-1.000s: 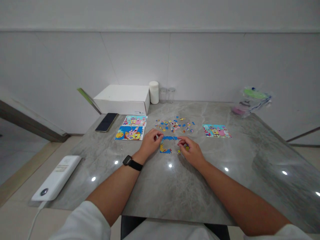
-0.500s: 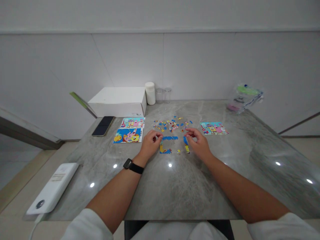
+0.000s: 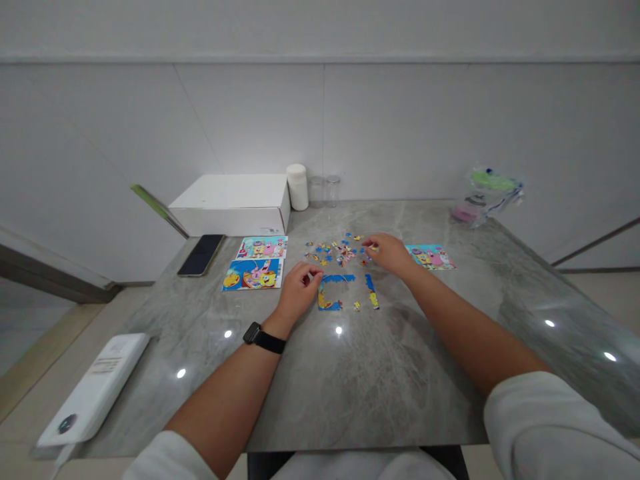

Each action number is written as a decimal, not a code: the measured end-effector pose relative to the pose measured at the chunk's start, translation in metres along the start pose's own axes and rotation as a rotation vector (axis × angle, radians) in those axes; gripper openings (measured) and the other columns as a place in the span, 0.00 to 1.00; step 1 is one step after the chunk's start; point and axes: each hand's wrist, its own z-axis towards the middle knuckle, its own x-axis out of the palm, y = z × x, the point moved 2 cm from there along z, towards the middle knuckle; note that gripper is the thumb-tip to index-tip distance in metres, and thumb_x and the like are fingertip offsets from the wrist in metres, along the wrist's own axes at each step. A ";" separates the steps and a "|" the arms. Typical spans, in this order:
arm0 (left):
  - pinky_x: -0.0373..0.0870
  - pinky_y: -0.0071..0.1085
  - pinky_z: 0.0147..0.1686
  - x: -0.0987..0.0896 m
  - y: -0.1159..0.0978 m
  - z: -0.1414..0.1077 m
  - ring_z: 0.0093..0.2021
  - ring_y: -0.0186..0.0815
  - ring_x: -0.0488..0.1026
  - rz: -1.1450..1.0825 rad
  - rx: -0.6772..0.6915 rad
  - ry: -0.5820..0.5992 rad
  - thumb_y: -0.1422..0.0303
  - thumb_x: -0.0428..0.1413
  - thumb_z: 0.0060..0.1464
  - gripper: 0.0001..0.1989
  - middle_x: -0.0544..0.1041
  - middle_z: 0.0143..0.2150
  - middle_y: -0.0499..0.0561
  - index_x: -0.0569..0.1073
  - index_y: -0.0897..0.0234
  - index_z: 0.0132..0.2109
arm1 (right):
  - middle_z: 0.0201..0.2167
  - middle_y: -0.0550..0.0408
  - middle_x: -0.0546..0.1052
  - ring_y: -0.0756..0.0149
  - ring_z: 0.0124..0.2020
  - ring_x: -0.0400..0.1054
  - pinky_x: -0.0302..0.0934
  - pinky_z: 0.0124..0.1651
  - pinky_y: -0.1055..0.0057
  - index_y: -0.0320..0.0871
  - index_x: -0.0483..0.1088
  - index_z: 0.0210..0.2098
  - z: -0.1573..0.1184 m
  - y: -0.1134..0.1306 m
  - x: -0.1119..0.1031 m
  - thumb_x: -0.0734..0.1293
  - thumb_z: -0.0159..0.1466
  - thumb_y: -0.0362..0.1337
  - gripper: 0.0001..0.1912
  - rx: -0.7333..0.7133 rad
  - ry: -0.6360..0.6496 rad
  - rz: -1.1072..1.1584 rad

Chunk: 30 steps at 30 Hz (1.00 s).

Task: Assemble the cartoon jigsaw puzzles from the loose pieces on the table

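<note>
My left hand (image 3: 300, 287) rests at the upper left corner of a partly joined puzzle border (image 3: 330, 307), its fingers pinched together; whatever lies between them is too small to make out. A separate joined strip (image 3: 371, 292) stands to the right of the border, and a single yellow piece (image 3: 357, 306) lies between the two at the bottom. My right hand (image 3: 387, 252) is over the right side of the pile of loose pieces (image 3: 345, 253), fingertips close together, with their contents unclear.
Left of the puzzle lie two picture cards (image 3: 253, 274), a phone (image 3: 201, 255) and a white power bank (image 3: 95, 390). A third card (image 3: 433, 257) is at the right. Behind stand a white box (image 3: 230, 203), a white bottle (image 3: 298, 188), two glasses and a plastic bag (image 3: 483, 197).
My right hand has left the right strip and moved up to the loose pieces. My left hand stays by the border's corner. The view has shifted slightly.
</note>
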 end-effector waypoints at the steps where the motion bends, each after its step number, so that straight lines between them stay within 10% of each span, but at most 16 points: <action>1: 0.67 0.30 0.35 0.000 0.000 0.000 0.32 0.32 0.69 -0.003 -0.004 0.000 0.68 0.59 0.63 0.05 0.76 0.38 0.48 0.79 0.61 0.39 | 0.50 0.48 0.83 0.55 0.51 0.75 0.66 0.55 0.62 0.47 0.82 0.49 0.008 0.000 0.002 0.69 0.66 0.37 0.13 0.014 0.052 -0.064; 8: 0.67 0.30 0.34 0.000 -0.004 0.000 0.31 0.32 0.69 -0.017 -0.025 0.011 0.69 0.59 0.62 0.05 0.77 0.37 0.49 0.79 0.61 0.39 | 0.53 0.50 0.82 0.57 0.53 0.75 0.64 0.54 0.66 0.48 0.81 0.53 0.046 0.012 0.012 0.66 0.68 0.32 0.17 0.063 0.112 -0.165; 30: 0.67 0.30 0.34 0.001 -0.006 -0.002 0.31 0.31 0.69 -0.005 -0.028 0.054 0.69 0.59 0.63 0.05 0.76 0.37 0.49 0.80 0.61 0.40 | 0.54 0.47 0.81 0.53 0.56 0.72 0.62 0.56 0.61 0.50 0.82 0.53 0.029 0.011 0.030 0.61 0.70 0.33 0.20 0.076 0.089 -0.293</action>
